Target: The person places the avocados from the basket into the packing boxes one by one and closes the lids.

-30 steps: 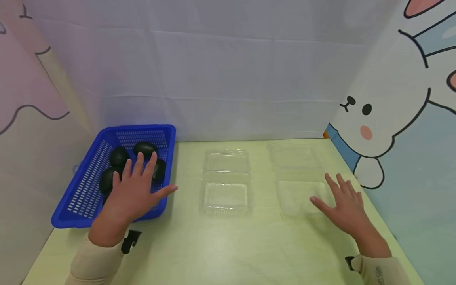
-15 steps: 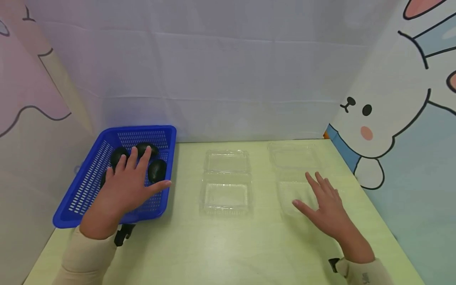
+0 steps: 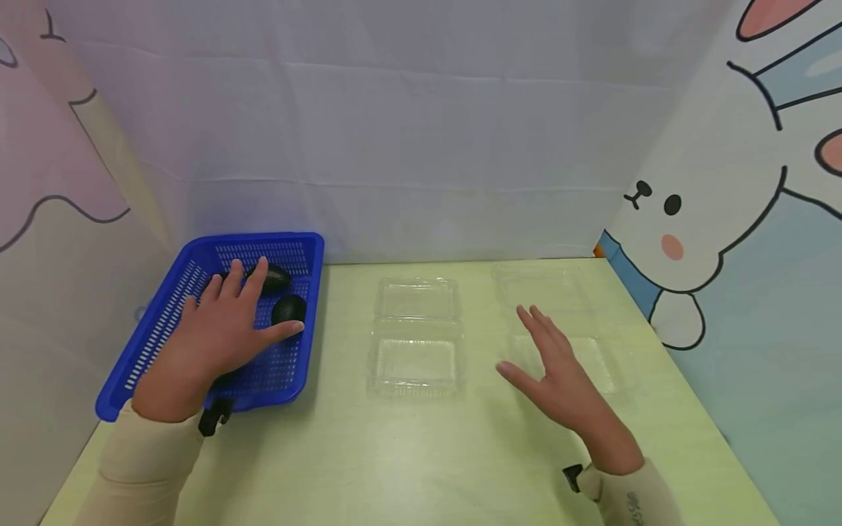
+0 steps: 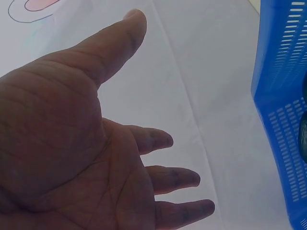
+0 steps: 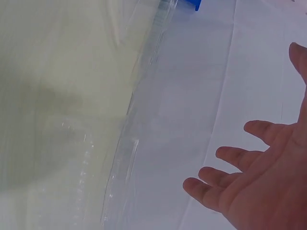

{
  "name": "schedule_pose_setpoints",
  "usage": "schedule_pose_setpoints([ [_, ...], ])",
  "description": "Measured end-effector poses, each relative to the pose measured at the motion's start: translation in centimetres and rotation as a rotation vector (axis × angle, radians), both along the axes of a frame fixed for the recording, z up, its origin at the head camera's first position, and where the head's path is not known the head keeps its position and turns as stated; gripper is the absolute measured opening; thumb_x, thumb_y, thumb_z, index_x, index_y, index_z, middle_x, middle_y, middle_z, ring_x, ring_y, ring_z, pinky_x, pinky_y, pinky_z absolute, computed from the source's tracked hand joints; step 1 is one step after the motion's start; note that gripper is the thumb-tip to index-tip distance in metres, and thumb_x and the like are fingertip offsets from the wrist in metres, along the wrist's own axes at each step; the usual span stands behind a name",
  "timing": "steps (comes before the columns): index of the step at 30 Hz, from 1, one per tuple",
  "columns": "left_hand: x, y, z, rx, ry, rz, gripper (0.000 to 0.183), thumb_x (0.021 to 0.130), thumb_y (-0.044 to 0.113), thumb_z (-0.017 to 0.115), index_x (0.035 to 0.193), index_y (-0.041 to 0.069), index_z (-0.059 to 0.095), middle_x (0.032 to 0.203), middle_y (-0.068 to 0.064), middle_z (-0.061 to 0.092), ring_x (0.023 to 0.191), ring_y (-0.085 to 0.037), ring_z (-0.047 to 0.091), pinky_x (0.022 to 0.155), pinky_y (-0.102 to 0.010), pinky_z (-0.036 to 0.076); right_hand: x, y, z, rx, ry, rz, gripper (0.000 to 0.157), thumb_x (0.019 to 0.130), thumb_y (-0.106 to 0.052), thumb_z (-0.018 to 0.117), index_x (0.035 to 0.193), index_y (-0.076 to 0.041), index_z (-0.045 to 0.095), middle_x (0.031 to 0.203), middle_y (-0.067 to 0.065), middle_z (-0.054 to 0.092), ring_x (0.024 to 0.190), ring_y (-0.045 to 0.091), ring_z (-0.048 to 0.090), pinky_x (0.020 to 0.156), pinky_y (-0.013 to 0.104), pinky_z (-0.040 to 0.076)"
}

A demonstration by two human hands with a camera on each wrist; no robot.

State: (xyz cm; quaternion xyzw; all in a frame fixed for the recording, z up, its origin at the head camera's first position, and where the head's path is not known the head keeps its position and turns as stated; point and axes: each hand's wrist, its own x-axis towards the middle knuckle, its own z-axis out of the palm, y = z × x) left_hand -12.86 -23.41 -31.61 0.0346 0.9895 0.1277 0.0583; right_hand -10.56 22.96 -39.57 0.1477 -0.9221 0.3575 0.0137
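Observation:
My left hand (image 3: 213,332) hovers over the blue plastic basket (image 3: 314,292) with spread fingers and nothing in its grasp. Inside the basket lie several dark green, oval fruits that look like avocados; one avocado (image 3: 288,310) shows beside the thumb, and another avocado (image 3: 272,280) lies behind the fingertips. The hand hides others. My right hand (image 3: 562,380), fingers extended and holding nothing, is above the table by the right clear plastic clamshell box (image 3: 595,358), partly covering it. A second clear clamshell box (image 3: 417,358), lid opened back, lies between the hands.
The pale yellow-green table (image 3: 408,460) carries the basket at its left and both boxes toward the back. A white cloth backdrop (image 3: 421,161) hangs behind the table, with printed cartoon sheets at either side.
My right hand has moved left, across the right clamshell box. My left hand has shifted slightly left and farther back over the basket. Basket and boxes stay put.

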Motion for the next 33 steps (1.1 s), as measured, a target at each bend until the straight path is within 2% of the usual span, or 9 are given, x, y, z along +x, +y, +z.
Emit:
schedule_pose_setpoints([
  [7, -0.5, -0.3, 0.2, -0.014, -0.021, 0.004, 0.127, 0.084, 0.07, 0.072, 0.165, 0.007, -0.001, 0.162, -0.039, -0.003, 0.145, -0.065, 0.001, 0.107, -0.082, 0.004, -0.1, -2.2, 0.1, -0.061, -0.038, 0.061, 0.085, 0.099, -0.046, 0.067, 0.167, -0.024, 0.02, 0.172, 0.006, 0.011, 0.156, 0.038, 0.012, 0.112, 0.074, 0.022],
  [13, -1.3, -0.6, 0.1, -0.028, -0.033, 0.001, 0.128, 0.083, 0.066, 0.076, 0.165, 0.006, -0.001, 0.162, -0.039, -0.002, 0.145, -0.065, 0.003, 0.106, -0.082, 0.004, -0.3, -4.1, 0.1, -0.136, -0.073, 0.124, 0.085, 0.1, -0.045, 0.066, 0.166, -0.019, 0.02, 0.171, 0.005, 0.013, 0.157, 0.033, 0.012, 0.116, 0.068, 0.02],
  [16, -1.7, -0.7, 0.1, -0.03, -0.036, -0.002, 0.128, 0.083, 0.066, 0.076, 0.165, 0.006, -0.002, 0.162, -0.039, -0.003, 0.145, -0.065, 0.003, 0.106, -0.082, 0.004, -0.4, -4.8, -0.2, -0.172, -0.088, 0.134, 0.085, 0.101, -0.044, 0.066, 0.166, -0.019, 0.019, 0.171, 0.004, 0.015, 0.156, 0.03, 0.016, 0.117, 0.064, 0.025],
  [20, -2.2, -0.9, 0.4, -0.034, -0.032, -0.01, 0.127, 0.083, 0.065, 0.076, 0.165, 0.007, -0.002, 0.163, -0.038, -0.004, 0.145, -0.065, 0.004, 0.106, -0.082, 0.004, -0.6, -5.6, -0.7, -0.251, -0.132, 0.133, 0.084, 0.101, -0.041, 0.066, 0.166, -0.018, 0.018, 0.17, 0.004, 0.017, 0.156, 0.029, 0.018, 0.116, 0.062, 0.03],
  [23, -2.6, -1.0, 0.6, -0.035, -0.034, -0.013, 0.126, 0.084, 0.063, 0.077, 0.165, 0.006, -0.003, 0.163, -0.038, -0.005, 0.145, -0.065, 0.004, 0.107, -0.081, 0.004, -0.8, -6.1, -1.1, -0.299, -0.18, 0.121, 0.084, 0.102, -0.039, 0.066, 0.167, -0.017, 0.016, 0.171, 0.006, 0.015, 0.156, 0.032, 0.017, 0.116, 0.063, 0.029],
  [33, -3.9, -1.3, 0.5, -0.016, -0.078, -0.038, 0.123, 0.087, 0.06, 0.076, 0.165, 0.008, -0.003, 0.164, -0.036, -0.008, 0.145, -0.064, 0.002, 0.108, -0.081, 0.003, -1.4, -7.1, -2.0, -0.361, -0.29, 0.049, 0.083, 0.104, -0.038, 0.063, 0.167, -0.017, 0.014, 0.171, 0.01, 0.012, 0.152, 0.046, 0.019, 0.116, 0.064, 0.028],
])
